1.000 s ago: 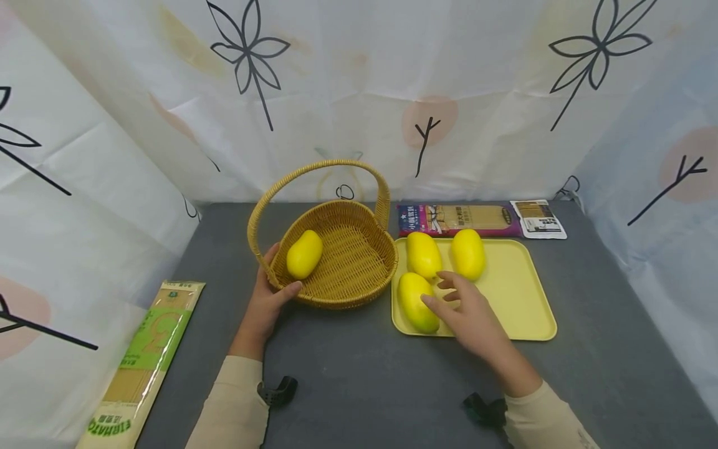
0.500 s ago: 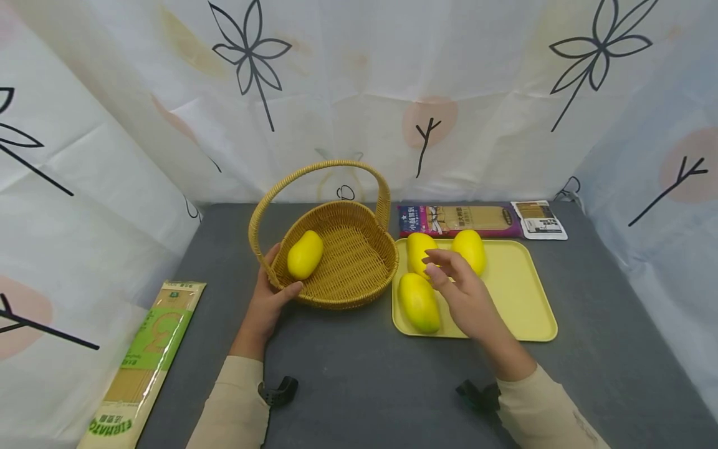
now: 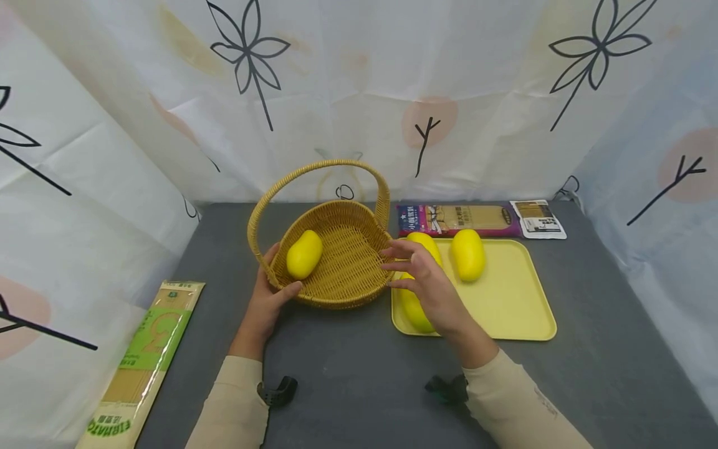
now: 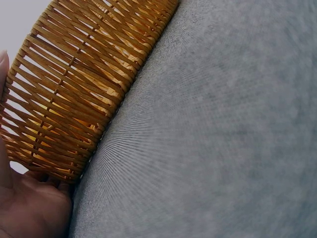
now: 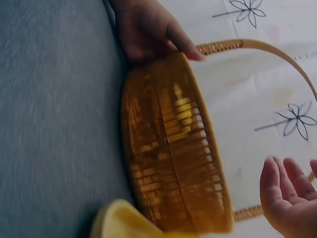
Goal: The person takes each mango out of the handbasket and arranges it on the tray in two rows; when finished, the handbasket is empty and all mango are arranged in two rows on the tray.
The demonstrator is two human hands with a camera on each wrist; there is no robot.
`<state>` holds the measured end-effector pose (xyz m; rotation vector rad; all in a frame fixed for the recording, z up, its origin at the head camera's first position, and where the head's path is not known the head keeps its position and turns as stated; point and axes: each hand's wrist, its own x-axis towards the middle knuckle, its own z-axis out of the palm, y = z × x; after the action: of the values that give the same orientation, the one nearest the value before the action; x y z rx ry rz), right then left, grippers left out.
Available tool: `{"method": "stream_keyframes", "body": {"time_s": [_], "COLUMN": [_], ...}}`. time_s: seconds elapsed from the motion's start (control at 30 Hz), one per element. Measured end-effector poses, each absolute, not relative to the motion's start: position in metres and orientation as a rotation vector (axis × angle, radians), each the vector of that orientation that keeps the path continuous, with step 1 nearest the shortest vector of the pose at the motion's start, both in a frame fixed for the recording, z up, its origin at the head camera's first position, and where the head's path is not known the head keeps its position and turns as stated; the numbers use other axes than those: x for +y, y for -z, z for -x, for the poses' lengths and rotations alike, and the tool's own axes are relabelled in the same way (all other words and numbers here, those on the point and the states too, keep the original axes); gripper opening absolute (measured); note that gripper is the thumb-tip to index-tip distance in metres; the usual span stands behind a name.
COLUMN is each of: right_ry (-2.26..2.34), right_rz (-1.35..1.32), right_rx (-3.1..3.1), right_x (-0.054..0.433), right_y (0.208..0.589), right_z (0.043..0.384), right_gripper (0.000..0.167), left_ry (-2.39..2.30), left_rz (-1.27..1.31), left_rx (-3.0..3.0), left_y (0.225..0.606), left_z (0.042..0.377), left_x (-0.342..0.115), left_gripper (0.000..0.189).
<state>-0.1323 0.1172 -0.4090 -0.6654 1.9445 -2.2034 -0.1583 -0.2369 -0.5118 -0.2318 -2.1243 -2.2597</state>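
A yellow mango (image 3: pixel 305 254) lies at the left inside the handled wicker basket (image 3: pixel 343 304). My left hand (image 3: pixel 266 312) grips the basket's left side, thumb over the front rim; the left wrist view shows the woven wall (image 4: pixel 84 89) beside the palm (image 4: pixel 37 203). My right hand (image 3: pixel 429 290) is at the basket's right rim with fingers spread and nothing in them. Beneath it, two mangoes (image 3: pixel 416 313) on the yellow tray (image 3: pixel 513 305) are partly hidden; another mango (image 3: pixel 469 255) shows whole. In the right wrist view my right hand (image 5: pixel 292 203) has its fingers extended.
Behind the tray lie a purple noodle packet (image 3: pixel 465 221) and a small white pouch (image 3: pixel 540 219). A long green-labelled noodle packet (image 3: pixel 151 349) lies along the table's left side. A patterned white curtain (image 3: pixel 348 93) encloses the back and sides.
My right hand has moved left from over the mangoes on the tray to the basket's right rim, covering parts of two mangoes. The left hand and basket have stayed put.
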Motion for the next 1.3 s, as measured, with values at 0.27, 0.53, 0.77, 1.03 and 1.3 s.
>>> {"method": "stream_keyframes", "body": {"time_s": [0.27, 0.53, 0.77, 1.03, 1.3], "right_ry": [2.205, 2.093, 2.042, 1.924, 1.628], "right_rz": [0.663, 0.669, 0.638, 0.66, 0.807], "right_rx": [1.812, 1.901, 2.002, 2.126, 2.399], "right_x": [0.079, 0.046, 0.03, 0.01, -0.002], "right_y": [0.413, 0.414, 0.417, 0.418, 0.431], "right_z": [0.141, 0.154, 0.173, 0.189, 0.208], "right_gripper": [0.081, 0.066, 0.059, 0.059, 0.068], "left_ry": [2.274, 2.269, 2.272, 2.268, 2.271], "left_rz": [0.223, 0.218, 0.225, 0.206, 0.229], "left_rx": [-2.124, -2.117, -2.115, -2.125, -2.125], "left_y": [0.51, 0.508, 0.51, 0.509, 0.509], "left_z": [0.158, 0.158, 0.158, 0.156, 0.156], "left_x": [-0.236, -0.236, -0.235, -0.234, -0.234], "left_gripper": [0.094, 0.093, 0.093, 0.092, 0.09]}}
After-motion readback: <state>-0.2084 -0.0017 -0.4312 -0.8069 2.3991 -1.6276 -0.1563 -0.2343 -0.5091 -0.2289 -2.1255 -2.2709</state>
